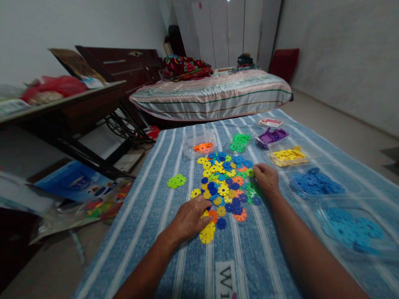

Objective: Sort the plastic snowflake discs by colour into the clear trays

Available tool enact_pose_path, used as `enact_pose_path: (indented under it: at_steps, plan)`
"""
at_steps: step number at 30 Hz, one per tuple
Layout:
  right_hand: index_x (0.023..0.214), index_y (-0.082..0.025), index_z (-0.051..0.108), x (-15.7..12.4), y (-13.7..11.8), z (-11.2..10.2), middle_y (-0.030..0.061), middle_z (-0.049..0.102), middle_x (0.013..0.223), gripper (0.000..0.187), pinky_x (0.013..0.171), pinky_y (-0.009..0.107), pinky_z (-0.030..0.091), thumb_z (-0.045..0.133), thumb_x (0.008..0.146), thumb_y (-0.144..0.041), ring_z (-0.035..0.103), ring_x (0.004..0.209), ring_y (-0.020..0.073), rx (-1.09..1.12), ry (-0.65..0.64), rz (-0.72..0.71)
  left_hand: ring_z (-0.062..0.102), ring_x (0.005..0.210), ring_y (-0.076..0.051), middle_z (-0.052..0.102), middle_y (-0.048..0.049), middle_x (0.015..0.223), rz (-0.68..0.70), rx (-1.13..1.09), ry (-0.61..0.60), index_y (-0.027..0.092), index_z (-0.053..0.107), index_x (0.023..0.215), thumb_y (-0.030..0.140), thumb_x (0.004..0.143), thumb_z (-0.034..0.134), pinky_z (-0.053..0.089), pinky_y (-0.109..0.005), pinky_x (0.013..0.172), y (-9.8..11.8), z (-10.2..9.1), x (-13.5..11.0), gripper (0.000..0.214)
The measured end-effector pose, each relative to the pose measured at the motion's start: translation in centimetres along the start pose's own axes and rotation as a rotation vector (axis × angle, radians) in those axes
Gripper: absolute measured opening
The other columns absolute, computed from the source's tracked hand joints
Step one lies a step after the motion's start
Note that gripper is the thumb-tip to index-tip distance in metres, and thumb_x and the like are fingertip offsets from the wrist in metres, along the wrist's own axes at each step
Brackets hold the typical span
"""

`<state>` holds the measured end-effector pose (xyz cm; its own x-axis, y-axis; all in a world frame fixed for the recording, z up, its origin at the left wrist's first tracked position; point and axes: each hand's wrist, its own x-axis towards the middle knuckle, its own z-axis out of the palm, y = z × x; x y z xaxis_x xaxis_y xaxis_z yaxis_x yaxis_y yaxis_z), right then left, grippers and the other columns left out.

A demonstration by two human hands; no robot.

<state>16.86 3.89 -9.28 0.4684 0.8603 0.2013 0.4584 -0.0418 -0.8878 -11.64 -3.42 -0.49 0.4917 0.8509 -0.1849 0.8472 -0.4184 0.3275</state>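
Observation:
A mixed pile of notched plastic discs (223, 189), in yellow, blue, orange and green, lies on the striped cloth in front of me. My left hand (192, 217) rests at the pile's near left edge with its fingers curled in; what they hold is hidden. Just below those fingers lie overlapping yellow discs (207, 234). At the pile's right edge, my right hand (267, 177) pinches a light green disc (250, 172) between thumb and fingertips. A few lime green discs (176, 181) sit apart on the left.
Clear tubs hold orange (203, 147), green (240, 142), purple (272, 136), yellow (288, 157), dark blue (318, 183) and light blue discs (352, 228), curving from the back down the right. A bed (212, 97) stands beyond; a desk (102, 91) stands left.

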Motion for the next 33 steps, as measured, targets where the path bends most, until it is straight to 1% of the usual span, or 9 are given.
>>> enact_pose_path:
  at_steps: [5, 8, 13, 18, 22, 25, 27, 30, 33]
  plan:
    - [0.074, -0.019, 0.073, 0.1, 0.2, 0.1, 0.0036, 0.068, 0.068, 0.038, 0.066, 0.031, 0.042, 0.049, 0.074, -0.049, 0.061, 0.069, 0.021, -0.001, 0.005, -0.015, 0.061, 0.088, -0.021, 0.063, -0.0056, 0.094, -0.035, 0.161, -0.081, 0.02, 0.068, 0.095, 0.028, 0.085, 0.056, 0.044, -0.029, 0.076, 0.7, 0.1, 0.0, 0.017]
    - [0.075, -0.019, 0.073, 0.1, 0.1, 0.1, 0.004, 0.068, 0.069, 0.039, 0.067, 0.031, 0.042, 0.049, 0.074, -0.049, 0.062, 0.07, 0.0216, -0.012, 0.001, -0.004, 0.061, 0.091, -0.023, 0.063, -0.0064, 0.098, -0.054, 0.173, -0.127, 0.021, 0.067, 0.102, 0.029, 0.086, 0.058, 0.044, -0.031, 0.078, 1.3, -0.3, -0.1, 0.02]
    - [0.076, -0.019, 0.074, 0.1, 0.1, 0.0, 0.004, 0.068, 0.07, 0.038, 0.068, 0.031, 0.043, 0.05, 0.074, -0.049, 0.062, 0.071, 0.0215, -0.014, 0.005, -0.002, 0.059, 0.1, -0.025, 0.062, -0.0082, 0.106, -0.043, 0.171, -0.167, 0.021, 0.066, 0.113, 0.026, 0.084, 0.06, 0.044, -0.034, 0.085, 1.7, -0.5, -0.1, 0.03]
    - [0.075, -0.02, 0.074, 0.1, 0.1, 0.0, 0.0036, 0.068, 0.069, 0.037, 0.068, 0.031, 0.043, 0.05, 0.074, -0.049, 0.062, 0.07, 0.021, -0.018, 0.009, -0.007, 0.058, 0.093, -0.022, 0.061, -0.0057, 0.099, -0.036, 0.173, -0.123, 0.022, 0.066, 0.101, 0.025, 0.081, 0.061, 0.043, -0.03, 0.078, 1.6, -0.1, 0.1, 0.021]
    - [0.074, -0.02, 0.073, 0.1, 0.0, 0.0, 0.003, 0.067, 0.067, 0.037, 0.066, 0.031, 0.042, 0.05, 0.075, -0.048, 0.061, 0.068, 0.0202, -0.017, 0.012, -0.017, 0.057, 0.088, -0.02, 0.06, -0.0033, 0.094, -0.023, 0.104, -0.068, 0.02, 0.064, 0.088, 0.02, 0.074, 0.063, 0.04, -0.027, 0.072, 1.3, -0.1, 0.3, 0.015]
    - [0.075, -0.02, 0.073, 0.1, 0.0, 0.1, 0.0033, 0.068, 0.069, 0.037, 0.067, 0.031, 0.042, 0.049, 0.075, -0.048, 0.062, 0.069, 0.0205, -0.012, 0.003, -0.009, 0.054, 0.074, -0.016, 0.059, 0.0003, 0.078, -0.047, -0.033, -0.052, 0.02, 0.062, 0.075, 0.017, 0.069, 0.063, 0.036, -0.026, 0.064, 1.1, -0.4, 0.5, 0.007]
    - [0.075, -0.019, 0.073, 0.1, 0.0, 0.1, 0.0035, 0.069, 0.07, 0.037, 0.068, 0.031, 0.042, 0.049, 0.075, -0.047, 0.062, 0.07, 0.0206, -0.014, -0.003, -0.005, 0.051, 0.065, -0.014, 0.056, 0.0016, 0.067, -0.058, -0.227, -0.067, 0.019, 0.06, 0.067, 0.018, 0.069, 0.062, 0.034, -0.025, 0.06, 0.8, -0.5, 0.9, 0.003]
    - [0.074, -0.02, 0.073, 0.0, 0.0, 0.1, 0.0031, 0.068, 0.069, 0.036, 0.068, 0.03, 0.042, 0.05, 0.075, -0.048, 0.061, 0.069, 0.02, -0.012, -0.004, -0.011, 0.049, 0.055, -0.011, 0.055, 0.0021, 0.058, -0.097, -0.595, -0.095, 0.017, 0.059, 0.062, 0.027, 0.068, 0.065, 0.033, -0.023, 0.053, 0.4, -0.5, 1.7, 0.014]
    - [0.073, -0.02, 0.072, -0.1, -0.1, 0.1, 0.0027, 0.068, 0.066, 0.036, 0.067, 0.03, 0.041, 0.049, 0.076, -0.048, 0.06, 0.067, 0.0195, -0.011, 0.005, -0.02, 0.05, 0.05, -0.01, 0.057, 0.0016, 0.054, -0.195, -0.851, -0.019, 0.016, 0.06, 0.063, 0.033, 0.063, 0.071, 0.035, -0.021, 0.049, -0.2, -0.1, 2.8, 0.021]
